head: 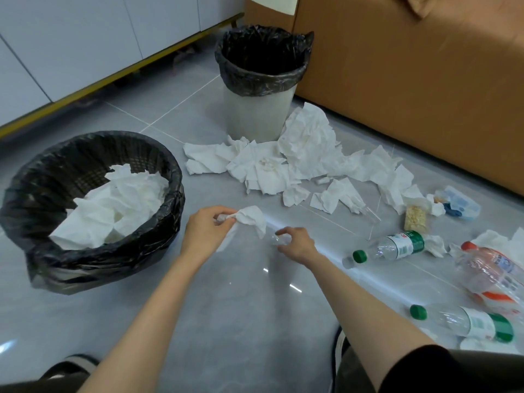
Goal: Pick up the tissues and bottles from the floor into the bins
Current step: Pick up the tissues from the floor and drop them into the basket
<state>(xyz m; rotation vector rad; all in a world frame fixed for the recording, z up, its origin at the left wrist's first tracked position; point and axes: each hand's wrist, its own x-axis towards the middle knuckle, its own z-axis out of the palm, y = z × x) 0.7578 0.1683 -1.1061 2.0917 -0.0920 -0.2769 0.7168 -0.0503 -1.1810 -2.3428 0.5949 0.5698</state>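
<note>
**Two hands over a littered floor**

The left hand [207, 231] pinched a crumpled tissue [252, 219]. The right hand [297, 245], just beside it, curled around a small clear plastic piece [275, 239], too blurred to name. Left of the hands stood a black-lined basket [175, 177] with tissues [122, 199] inside. Beyond the hands, more lay in a heap [297, 157] against a tall white bin [255, 114]. A green-capped bottle [397, 246] lay right of the right hand.

Both arms reach forward — left hand [207, 227] and right hand [297, 243] pinching, fingers curled.
</note>
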